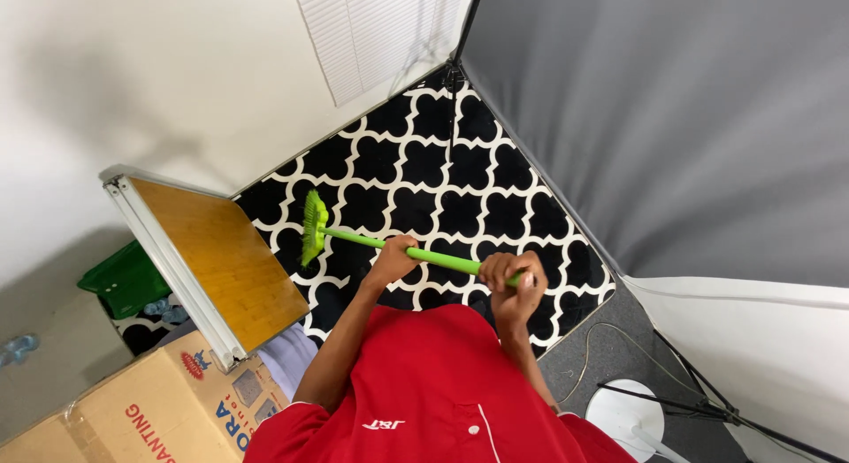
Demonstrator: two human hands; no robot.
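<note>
Closest in, red shirt [424, 383]. Just beyond, right hand [517, 282] wrapped tight around the near end of the green broom [447, 259], left hand [393, 255] closed on the handle further along. Farther out, bristle head down on the black-and-white patterned rug [460, 180], just beside a tipped wooden table [221, 260]. Mid-sweep, by the look of it; next stroke probably calling for a steady two-handed pull, bristles flat and clear of the table. Beyond, white wall [177, 74].
</note>
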